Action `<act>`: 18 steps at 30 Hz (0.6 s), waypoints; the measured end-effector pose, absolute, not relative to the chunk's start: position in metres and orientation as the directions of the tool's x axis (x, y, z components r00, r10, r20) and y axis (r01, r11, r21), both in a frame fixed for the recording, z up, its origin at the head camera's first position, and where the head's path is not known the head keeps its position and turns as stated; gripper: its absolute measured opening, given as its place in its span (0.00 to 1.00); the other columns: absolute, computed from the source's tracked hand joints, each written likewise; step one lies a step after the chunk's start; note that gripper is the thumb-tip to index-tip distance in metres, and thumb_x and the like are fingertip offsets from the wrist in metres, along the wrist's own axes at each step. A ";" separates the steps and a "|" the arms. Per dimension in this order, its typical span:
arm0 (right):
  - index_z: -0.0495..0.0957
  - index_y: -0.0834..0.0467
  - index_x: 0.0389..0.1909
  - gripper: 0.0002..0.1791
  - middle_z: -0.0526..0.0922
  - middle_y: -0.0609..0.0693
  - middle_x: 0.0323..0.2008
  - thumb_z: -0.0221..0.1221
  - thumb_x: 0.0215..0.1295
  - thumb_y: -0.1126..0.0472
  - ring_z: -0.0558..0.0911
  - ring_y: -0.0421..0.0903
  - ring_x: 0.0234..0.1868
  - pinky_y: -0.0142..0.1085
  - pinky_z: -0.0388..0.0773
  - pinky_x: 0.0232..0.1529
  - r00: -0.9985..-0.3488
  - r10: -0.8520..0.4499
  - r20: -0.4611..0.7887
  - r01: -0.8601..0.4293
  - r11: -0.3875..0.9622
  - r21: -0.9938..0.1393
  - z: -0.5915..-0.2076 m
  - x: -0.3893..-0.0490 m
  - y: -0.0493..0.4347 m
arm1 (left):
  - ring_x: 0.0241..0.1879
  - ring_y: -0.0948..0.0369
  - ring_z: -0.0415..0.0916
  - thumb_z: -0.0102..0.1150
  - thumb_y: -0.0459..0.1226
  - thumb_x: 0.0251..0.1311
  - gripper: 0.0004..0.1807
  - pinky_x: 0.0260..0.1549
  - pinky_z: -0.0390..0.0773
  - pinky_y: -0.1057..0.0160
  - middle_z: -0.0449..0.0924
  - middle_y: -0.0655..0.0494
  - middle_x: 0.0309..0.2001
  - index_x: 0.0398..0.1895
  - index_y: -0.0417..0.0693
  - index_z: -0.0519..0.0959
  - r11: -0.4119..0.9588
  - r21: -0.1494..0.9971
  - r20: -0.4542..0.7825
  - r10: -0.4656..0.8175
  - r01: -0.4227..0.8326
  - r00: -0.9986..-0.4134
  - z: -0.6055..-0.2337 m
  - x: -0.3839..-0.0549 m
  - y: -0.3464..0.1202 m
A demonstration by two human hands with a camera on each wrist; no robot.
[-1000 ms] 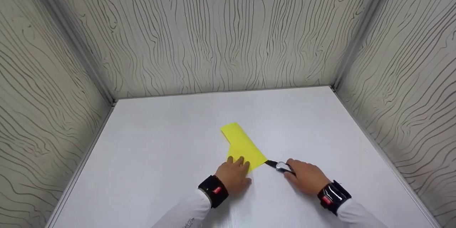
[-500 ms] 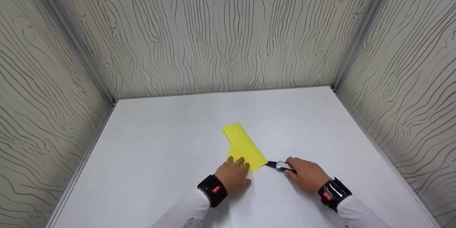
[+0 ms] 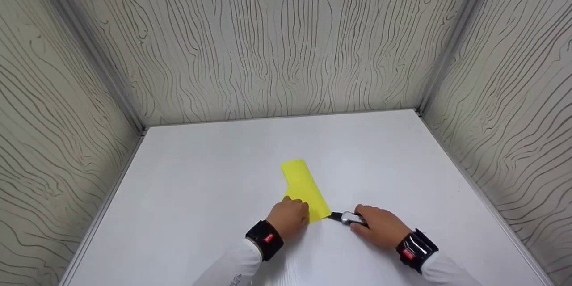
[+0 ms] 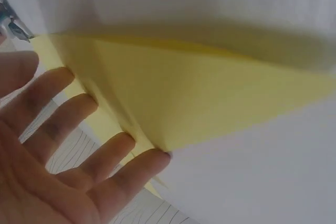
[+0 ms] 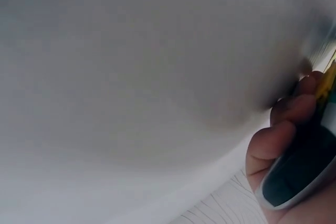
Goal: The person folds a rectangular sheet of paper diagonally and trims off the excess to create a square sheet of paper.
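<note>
A folded sheet of yellow paper (image 3: 302,184) lies on the white table in the head view. My left hand (image 3: 288,218) rests on its near left part. In the left wrist view, that hand's fingertips (image 4: 126,139) touch the paper along a crease, and the thumb is apart from them. With my right hand (image 3: 383,225) I grip a black and silver utility knife (image 3: 350,218), its dark front end at the paper's near right corner. Its dark handle (image 5: 299,169) shows inside the curled fingers in the right wrist view. Whether a blade enters the paper cannot be seen.
The white tabletop (image 3: 201,174) surrounds the paper and both hands. A wall (image 3: 277,44) with a wood-grain pattern stands at the back, with more such panels on the left and right. Grey metal posts (image 3: 456,40) mark the back corners.
The paper has turned slightly clockwise, its near right corner moving towards me. My left fingers look more bent. My right hand has shifted a little left and nearer with the utility knife.
</note>
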State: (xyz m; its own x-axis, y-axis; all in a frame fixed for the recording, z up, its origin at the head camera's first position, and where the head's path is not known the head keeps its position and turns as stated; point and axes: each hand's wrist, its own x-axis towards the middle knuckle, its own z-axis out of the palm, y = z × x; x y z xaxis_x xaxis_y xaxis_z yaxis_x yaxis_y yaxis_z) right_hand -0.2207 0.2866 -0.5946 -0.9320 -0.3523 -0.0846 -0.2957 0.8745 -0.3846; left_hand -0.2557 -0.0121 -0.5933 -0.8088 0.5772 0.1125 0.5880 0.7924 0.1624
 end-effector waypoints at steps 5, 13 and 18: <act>0.76 0.47 0.42 0.12 0.72 0.39 0.28 0.67 0.75 0.46 0.70 0.38 0.29 0.35 0.66 0.33 -0.936 -0.341 -0.090 -0.282 0.877 -0.389 -0.596 -0.220 0.284 | 0.39 0.52 0.78 0.71 0.43 0.69 0.13 0.30 0.84 0.55 0.84 0.52 0.45 0.51 0.49 0.86 0.840 0.077 0.128 0.526 0.537 -0.841 -0.597 -0.251 -0.005; 0.75 0.46 0.42 0.11 0.70 0.39 0.27 0.67 0.75 0.47 0.68 0.37 0.28 0.34 0.65 0.32 -0.940 -0.334 -0.072 -0.287 0.886 -0.364 -0.597 -0.219 0.289 | 0.50 0.47 0.81 0.66 0.42 0.73 0.13 0.38 0.87 0.48 0.86 0.44 0.55 0.56 0.56 0.89 0.857 0.057 0.101 0.505 0.512 -0.857 -0.592 -0.246 -0.007; 0.75 0.47 0.42 0.12 0.70 0.39 0.27 0.66 0.75 0.46 0.68 0.37 0.27 0.35 0.65 0.31 -0.932 -0.356 -0.062 -0.308 0.873 -0.379 -0.595 -0.221 0.287 | 0.48 0.48 0.80 0.65 0.39 0.74 0.13 0.39 0.86 0.50 0.86 0.47 0.52 0.58 0.54 0.87 0.855 0.111 0.116 0.495 0.506 -0.861 -0.596 -0.249 -0.011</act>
